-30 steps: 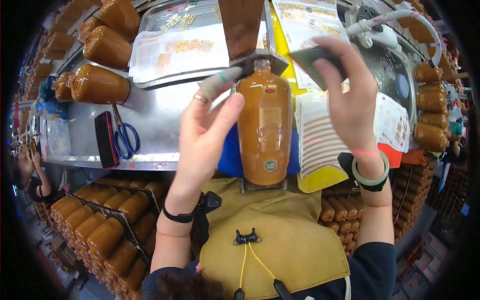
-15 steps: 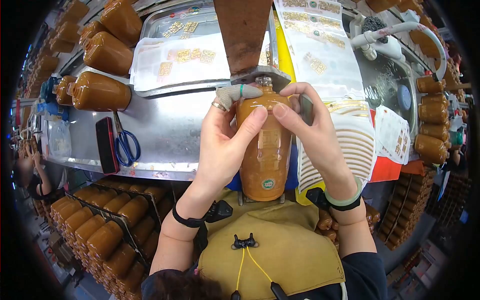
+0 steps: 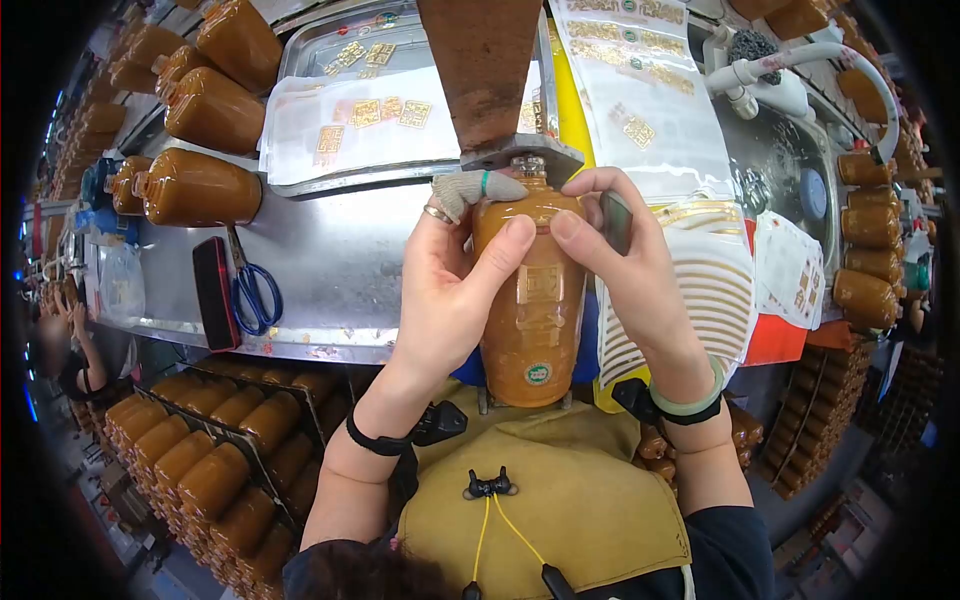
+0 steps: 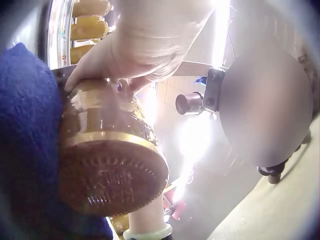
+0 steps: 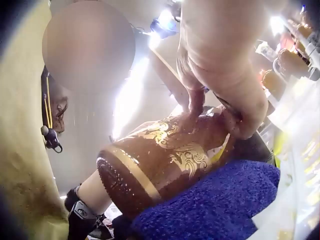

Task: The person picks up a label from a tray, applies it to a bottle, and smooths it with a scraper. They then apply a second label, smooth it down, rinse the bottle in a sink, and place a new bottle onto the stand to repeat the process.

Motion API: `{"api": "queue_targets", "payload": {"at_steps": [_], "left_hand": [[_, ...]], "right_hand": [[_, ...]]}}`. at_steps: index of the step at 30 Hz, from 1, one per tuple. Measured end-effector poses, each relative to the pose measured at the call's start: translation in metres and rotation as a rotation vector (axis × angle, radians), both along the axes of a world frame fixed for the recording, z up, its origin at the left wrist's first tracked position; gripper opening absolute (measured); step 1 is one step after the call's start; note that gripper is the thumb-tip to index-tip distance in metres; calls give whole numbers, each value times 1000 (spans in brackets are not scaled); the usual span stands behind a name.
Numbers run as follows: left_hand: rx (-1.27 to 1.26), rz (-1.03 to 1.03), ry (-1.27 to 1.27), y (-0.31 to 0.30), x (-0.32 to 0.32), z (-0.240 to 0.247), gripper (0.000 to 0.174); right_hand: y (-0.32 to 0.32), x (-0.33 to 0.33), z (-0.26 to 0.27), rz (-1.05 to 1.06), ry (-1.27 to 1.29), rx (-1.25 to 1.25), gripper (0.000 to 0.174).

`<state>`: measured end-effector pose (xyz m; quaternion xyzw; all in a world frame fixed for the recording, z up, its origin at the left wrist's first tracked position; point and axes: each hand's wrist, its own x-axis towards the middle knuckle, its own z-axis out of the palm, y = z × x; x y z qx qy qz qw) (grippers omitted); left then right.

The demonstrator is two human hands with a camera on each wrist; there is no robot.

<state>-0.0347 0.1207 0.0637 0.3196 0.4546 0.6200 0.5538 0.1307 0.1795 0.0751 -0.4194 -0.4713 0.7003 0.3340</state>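
A glossy brown glass bottle (image 3: pixel 540 345) lies with its neck at a metal bracket (image 3: pixel 522 152) and its base toward the apron. My left hand (image 3: pixel 440 290) holds its shoulder, thumb on the upper face; a grey fabric cover sheathes the index finger. My right hand (image 3: pixel 640 275) meets it from the other side, its thumb pressing close to the left one, by a small red mark. Tucked in the right fingers is a dark flat piece (image 3: pixel 617 225). Gold ornament (image 5: pixel 192 157) shows on the bottle's side in the right wrist view, above a blue towel (image 5: pixel 215 200).
Left on the metal table lie a phone (image 3: pixel 212 292), blue-handled scissors (image 3: pixel 257 300) and brown bottles (image 3: pixel 205 187). Behind is a tray (image 3: pixel 300 45) with gold decal sheets (image 3: pixel 365 130). Striped decal sheets (image 3: pixel 700 290) lie right, near a sink (image 3: pixel 780 165). Racked bottles (image 3: pixel 190 440) stand below.
Both hands came in onto the bottle's shoulder, the right from out at the side with the dark flat piece. Over the last half second they barely moved.
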Motion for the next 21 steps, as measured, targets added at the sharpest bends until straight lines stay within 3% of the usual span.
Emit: {"api": "queue_targets", "payload": {"at_steps": [4,6,7,9,11,14,15,17,21], "left_hand": [[56,8,71,-4,-5,-4,33],[263,105,568,-10,-10,-3,41],[264,103,569,-11,-15,-2,41],[464,-85,1159,-12,-24,1,50],[437,-97,1150,-11,-26,2,54],[425,-54,901,-16,-29,-17,55],[429,-54,902,-17,-29,-12,55],[522,-109,1198,-17,-29,-1,62],[523,-123,1145,-20,-33,-8,60]], "right_hand": [[3,5,5,20,73,-88,32],[5,14,0,67,78,-94,34],[4,15,-2,65,78,-94,34],[1,17,-5,65,76,-35,53],[7,23,-11,117,49,-26,57],[12,20,3,-18,29,22,55],[14,23,6,-20,30,25,55],[17,29,8,-54,-107,221,46],[15,30,13,-64,-149,258,36]]}}
